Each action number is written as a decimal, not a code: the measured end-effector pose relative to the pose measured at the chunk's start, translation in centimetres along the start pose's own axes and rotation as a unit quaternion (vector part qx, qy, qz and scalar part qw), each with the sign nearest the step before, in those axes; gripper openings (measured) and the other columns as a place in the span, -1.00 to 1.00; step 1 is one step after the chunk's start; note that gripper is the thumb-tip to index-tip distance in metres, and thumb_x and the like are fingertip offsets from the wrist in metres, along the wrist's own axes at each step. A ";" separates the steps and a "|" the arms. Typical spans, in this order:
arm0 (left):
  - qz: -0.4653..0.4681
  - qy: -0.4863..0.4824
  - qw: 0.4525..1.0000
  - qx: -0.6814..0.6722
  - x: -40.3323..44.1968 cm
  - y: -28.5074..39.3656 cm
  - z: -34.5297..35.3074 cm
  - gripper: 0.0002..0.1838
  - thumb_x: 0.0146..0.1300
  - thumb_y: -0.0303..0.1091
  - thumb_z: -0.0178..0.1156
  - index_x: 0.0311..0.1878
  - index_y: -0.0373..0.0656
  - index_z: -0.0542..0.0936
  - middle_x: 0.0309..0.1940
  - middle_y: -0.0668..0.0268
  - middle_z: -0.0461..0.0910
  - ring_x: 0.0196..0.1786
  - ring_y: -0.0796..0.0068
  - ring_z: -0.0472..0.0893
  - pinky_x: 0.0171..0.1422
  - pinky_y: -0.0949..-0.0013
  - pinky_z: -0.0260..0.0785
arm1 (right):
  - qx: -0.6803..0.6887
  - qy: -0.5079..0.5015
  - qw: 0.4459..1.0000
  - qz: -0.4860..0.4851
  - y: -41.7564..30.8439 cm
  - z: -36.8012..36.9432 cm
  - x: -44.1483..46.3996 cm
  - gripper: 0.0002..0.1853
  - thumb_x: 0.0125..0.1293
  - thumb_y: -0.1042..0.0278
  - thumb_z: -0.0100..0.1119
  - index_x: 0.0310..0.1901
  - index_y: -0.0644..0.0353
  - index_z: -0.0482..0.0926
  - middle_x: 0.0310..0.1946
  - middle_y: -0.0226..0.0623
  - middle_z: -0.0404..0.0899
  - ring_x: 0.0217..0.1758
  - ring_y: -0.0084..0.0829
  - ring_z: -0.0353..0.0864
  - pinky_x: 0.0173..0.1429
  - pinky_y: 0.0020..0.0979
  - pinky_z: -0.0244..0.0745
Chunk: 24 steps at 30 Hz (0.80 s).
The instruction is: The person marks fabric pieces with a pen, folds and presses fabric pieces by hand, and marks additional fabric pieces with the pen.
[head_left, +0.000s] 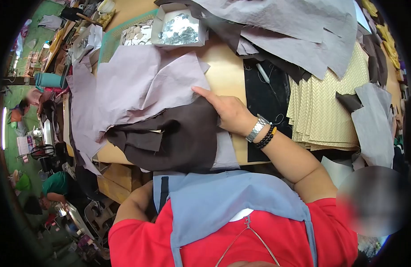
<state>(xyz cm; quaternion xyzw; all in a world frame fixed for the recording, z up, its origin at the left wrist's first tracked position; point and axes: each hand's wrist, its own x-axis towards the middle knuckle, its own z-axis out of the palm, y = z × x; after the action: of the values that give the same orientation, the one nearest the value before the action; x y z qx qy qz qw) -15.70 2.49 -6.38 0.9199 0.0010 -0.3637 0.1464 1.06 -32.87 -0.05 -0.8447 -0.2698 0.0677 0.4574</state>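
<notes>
My right hand [230, 111] reaches in from the right, with a metal watch [257, 129] and dark beads [266, 138] on its wrist. It holds the edge of the cloth pieces, one digit stretched out on top and the other fingers hidden underneath. Under and beside it lies a dark brown cloth piece [183, 133] with a slit-like opening and a loose flap. A pale mauve cloth piece [134, 84] spreads behind it and meets the fingertip. My left forearm goes down behind the table edge and the cloth, so my left hand is hidden.
A white box [178, 42] of small pieces and a green basket [108, 46] stand at the back. Grey cloth layers [294, 26] lie back right. Woven-pattern yellow sheets [330, 107] are stacked right, beside a black mat [263, 115] with a white-handled tool [262, 73]. People work at the left.
</notes>
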 end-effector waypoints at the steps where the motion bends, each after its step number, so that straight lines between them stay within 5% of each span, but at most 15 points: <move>1: 0.001 0.000 1.000 0.002 0.1 -0.1 -0.1 -0.75 0.33 -0.35 0.13 0.01 -0.21 0.59 -0.19 -0.05 0.68 -0.15 -0.10 0.67 -0.04 0.07 0.50 | 0.005 0.000 1.000 0.001 0.0 0.0 0.0 0.03 -0.04 0.65 0.31 0.52 -0.10 0.11 -0.14 -0.05 0.66 -0.15 0.03 0.66 -0.08 -0.13 0.57; 16: 0.006 -0.030 0.998 0.047 2.4 -2.1 -1.3 -0.76 0.32 -0.35 0.13 -0.01 -0.21 0.60 -0.18 -0.05 0.68 -0.15 -0.09 0.67 -0.05 0.07 0.50 | 0.060 -0.040 0.996 0.047 0.0 -1.1 0.2 0.12 -0.08 0.65 0.40 0.54 -0.10 0.03 -0.12 0.00 0.66 -0.12 0.04 0.67 -0.07 -0.16 0.61; 19: 0.010 -0.030 0.998 0.059 2.9 -2.7 -1.2 -0.76 0.32 -0.35 0.13 -0.01 -0.21 0.60 -0.18 -0.05 0.68 -0.15 -0.09 0.67 -0.05 0.08 0.50 | 0.066 0.004 0.998 0.007 0.2 -0.8 0.1 0.12 -0.12 0.74 0.30 0.54 -0.09 0.04 -0.39 -0.05 0.63 -0.29 0.04 0.64 -0.21 -0.10 0.54; 24: 0.022 -0.045 0.994 0.095 4.4 -4.3 -0.7 -0.76 0.32 -0.35 0.13 -0.02 -0.22 0.61 -0.18 -0.06 0.68 -0.15 -0.08 0.68 -0.05 0.08 0.50 | 0.060 0.028 0.998 -0.012 0.6 -0.8 0.2 0.11 -0.11 0.75 0.28 0.54 -0.07 0.03 -0.37 -0.04 0.63 -0.29 0.05 0.64 -0.21 -0.11 0.54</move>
<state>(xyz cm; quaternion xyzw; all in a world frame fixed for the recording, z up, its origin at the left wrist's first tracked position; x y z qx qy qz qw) -12.45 6.30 -10.00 0.9121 -0.0604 -0.4000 0.0657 1.77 -33.61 0.02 -0.8143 -0.2620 0.0547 0.5150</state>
